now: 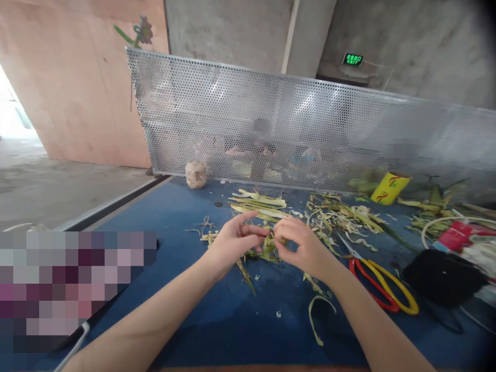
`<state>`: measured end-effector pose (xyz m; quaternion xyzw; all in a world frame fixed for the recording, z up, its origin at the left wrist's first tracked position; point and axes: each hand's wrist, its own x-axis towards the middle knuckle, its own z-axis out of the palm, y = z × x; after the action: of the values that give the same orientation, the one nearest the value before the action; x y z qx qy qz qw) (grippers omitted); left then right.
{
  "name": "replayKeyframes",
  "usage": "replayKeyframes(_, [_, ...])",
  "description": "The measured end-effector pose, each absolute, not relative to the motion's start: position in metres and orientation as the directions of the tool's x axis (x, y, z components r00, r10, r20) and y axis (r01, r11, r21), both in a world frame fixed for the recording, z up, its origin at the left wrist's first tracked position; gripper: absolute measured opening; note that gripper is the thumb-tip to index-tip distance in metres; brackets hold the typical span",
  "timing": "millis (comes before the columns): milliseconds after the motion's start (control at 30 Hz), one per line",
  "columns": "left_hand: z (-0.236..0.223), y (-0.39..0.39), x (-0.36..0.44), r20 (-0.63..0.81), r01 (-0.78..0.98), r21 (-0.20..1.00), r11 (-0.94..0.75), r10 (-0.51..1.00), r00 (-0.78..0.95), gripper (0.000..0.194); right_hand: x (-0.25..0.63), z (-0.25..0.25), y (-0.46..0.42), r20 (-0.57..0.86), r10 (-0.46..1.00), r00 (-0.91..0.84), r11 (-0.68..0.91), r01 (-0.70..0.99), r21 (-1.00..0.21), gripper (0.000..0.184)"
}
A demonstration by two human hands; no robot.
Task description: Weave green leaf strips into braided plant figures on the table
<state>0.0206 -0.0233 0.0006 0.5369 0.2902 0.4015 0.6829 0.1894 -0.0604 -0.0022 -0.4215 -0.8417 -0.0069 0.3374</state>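
Observation:
Both my hands meet over a blue table (pixel 217 320). My left hand (pixel 232 243) pinches one side of a small folded piece of green-yellow leaf strip (pixel 269 245); its index finger sticks out. My right hand (pixel 302 245) is curled shut on the other side of the same piece. A thin leaf end (pixel 246 274) hangs down from it toward the table. Cut strips and scraps (pixel 259 201) lie just beyond my hands.
Red-and-yellow scissors (pixel 382 284) lie to the right of my right hand, by a black object (pixel 442 276). A perforated metal screen (pixel 310 129) stands along the far edge, with a pale roll (pixel 196 174) and a yellow container (pixel 389 188) before it.

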Motion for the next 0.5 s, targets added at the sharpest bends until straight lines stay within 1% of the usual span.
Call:
replayKeyframes(133, [0.0000, -0.0234, 0.0201, 0.041, -0.291, 0.947, 0.140, 0.842, 0.538, 0.067, 0.1909, -0.0027, -0.0596, 0.600, 0.692, -0.401, 0.662, 0.684, -0.307, 0.017])
replayKeyframes(333, [0.0011, -0.0252, 0.0190, 0.108, -0.338, 0.934, 0.119, 0.806, 0.582, 0.067, 0.1911, -0.0035, -0.0600, 0.629, 0.690, -0.358, 0.678, 0.625, -0.388, 0.019])
replayKeyframes(500, [0.0025, -0.0255, 0.0198, 0.152, -0.357, 0.931, 0.077, 0.807, 0.571, 0.070, 0.1899, -0.0018, -0.0625, 0.637, 0.701, -0.320, 0.674, 0.590, -0.446, 0.020])
